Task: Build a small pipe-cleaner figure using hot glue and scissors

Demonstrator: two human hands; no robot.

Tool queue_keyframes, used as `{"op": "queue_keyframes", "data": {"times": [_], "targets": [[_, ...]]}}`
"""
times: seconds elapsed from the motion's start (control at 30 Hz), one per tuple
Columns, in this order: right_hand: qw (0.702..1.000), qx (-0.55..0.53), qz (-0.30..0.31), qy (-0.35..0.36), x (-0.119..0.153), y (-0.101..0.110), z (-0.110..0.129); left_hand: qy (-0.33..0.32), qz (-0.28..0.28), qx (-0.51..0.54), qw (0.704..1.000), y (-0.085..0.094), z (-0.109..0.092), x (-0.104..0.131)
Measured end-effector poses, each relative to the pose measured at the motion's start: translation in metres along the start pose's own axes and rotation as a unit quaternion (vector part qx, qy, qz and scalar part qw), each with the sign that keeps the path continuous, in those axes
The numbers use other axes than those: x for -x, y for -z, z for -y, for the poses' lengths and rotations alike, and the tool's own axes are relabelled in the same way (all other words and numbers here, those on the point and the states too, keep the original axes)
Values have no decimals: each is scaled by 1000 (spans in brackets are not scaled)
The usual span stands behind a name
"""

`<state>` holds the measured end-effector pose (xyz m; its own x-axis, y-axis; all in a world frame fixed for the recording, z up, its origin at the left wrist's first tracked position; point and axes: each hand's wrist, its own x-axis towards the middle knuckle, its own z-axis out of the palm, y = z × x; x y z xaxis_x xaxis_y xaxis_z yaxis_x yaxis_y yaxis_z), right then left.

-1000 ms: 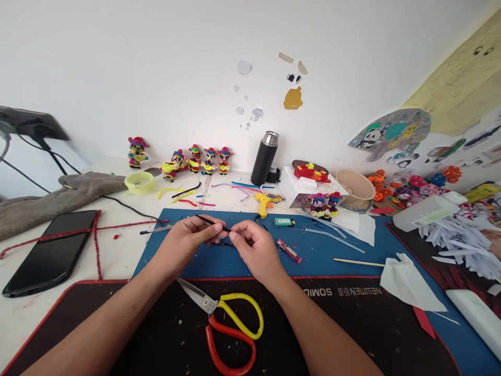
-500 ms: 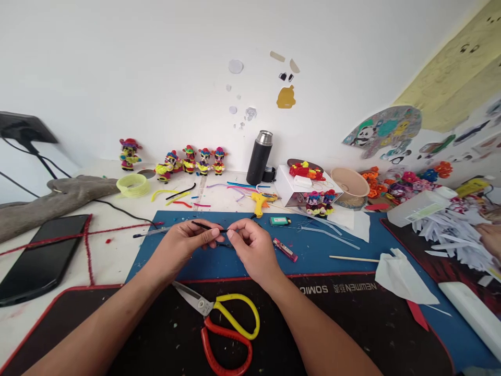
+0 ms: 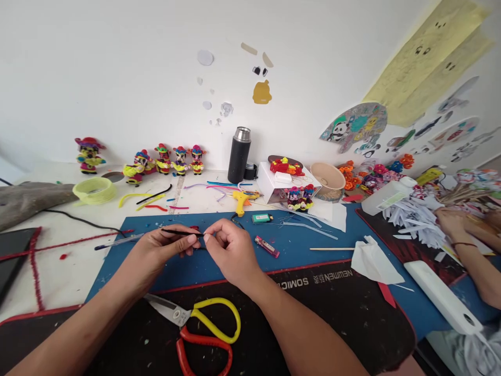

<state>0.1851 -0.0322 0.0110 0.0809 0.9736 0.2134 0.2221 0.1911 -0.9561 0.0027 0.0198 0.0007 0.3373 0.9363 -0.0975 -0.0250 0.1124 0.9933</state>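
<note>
My left hand [image 3: 158, 256] pinches a thin black pipe cleaner [image 3: 178, 233] between thumb and fingers, above the blue mat [image 3: 301, 235]. The fingertips of my right hand [image 3: 230, 253] are closed on the other end of the same strand. A small dark and red piece shows behind my left fingertips, too covered to name. Partly behind my left wrist lies a pen [image 3: 117, 241]. Below my hands, scissors [image 3: 183, 316] with one yellow and one red handle lie on the black desk mat [image 3: 305, 313].
Beyond my hands lie a yellow glue gun [image 3: 240, 202], a green box [image 3: 261, 218], and a pink lighter [image 3: 267, 246]. Several pipe-cleaner figures [image 3: 180, 161] and a black flask [image 3: 239, 156] stand by the wall. At right, another person's arm [image 3: 469, 256] reaches near white paper strips [image 3: 415, 222].
The view has swung to the right, so more of the other person's arm shows. Both my hands keep their pinch on the black pipe cleaner, and the red bit behind my left fingers has come into sight.
</note>
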Motion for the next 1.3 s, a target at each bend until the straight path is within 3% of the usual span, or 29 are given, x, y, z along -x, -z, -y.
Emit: {"op": "queue_keyframes", "data": {"times": [0.3, 0.47, 0.53, 0.77, 1.1, 1.3], "targets": [[998, 51, 20, 27, 3, 2, 0, -64, -30, -120, 990, -1, -7, 7], [990, 122, 50, 49, 4, 1, -6, -156, -12, -237, 959, 1, -14, 11], [990, 126, 46, 42, 3, 1, -8, -159, -12, -252, 955, 2, -14, 10], [998, 58, 29, 2, 2, 1, -5, -89, -5, -166, 982, 2, -11, 6], [999, -24, 22, -30, 1, 1, 1, -50, 42, -49, 997, -1, -12, 6], [999, -33, 19, -29, 0, 1, 1, -52, 34, -46, 997, -4, -15, 7]]}}
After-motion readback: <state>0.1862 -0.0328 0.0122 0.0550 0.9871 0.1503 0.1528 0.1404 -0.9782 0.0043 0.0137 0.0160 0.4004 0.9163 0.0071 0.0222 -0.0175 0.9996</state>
